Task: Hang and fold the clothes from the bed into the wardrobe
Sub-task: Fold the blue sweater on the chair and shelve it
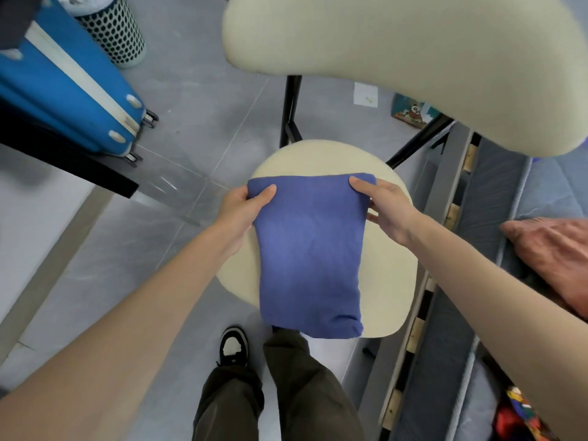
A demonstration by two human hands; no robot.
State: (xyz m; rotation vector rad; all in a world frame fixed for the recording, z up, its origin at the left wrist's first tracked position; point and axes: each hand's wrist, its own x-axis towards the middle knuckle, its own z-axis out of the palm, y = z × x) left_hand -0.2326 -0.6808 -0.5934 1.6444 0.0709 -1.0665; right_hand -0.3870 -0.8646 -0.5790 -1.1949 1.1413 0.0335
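Observation:
A blue garment [310, 259], folded into a thick rectangle, lies on the cream seat of a chair [391, 294] in front of me. My left hand [245, 208] grips its far left corner, thumb on top. At the far right corner my right hand [383, 205] holds the fabric the same way. The near end of the fold hangs slightly over the seat's front edge. The wardrobe is not in view.
The chair's cream backrest [413, 58] looms at top right. A blue suitcase [63, 84] and a perforated bin [114, 30] stand at left. The bed [509, 249] runs along the right with a pink garment [556, 253] and a colourful one [521, 412].

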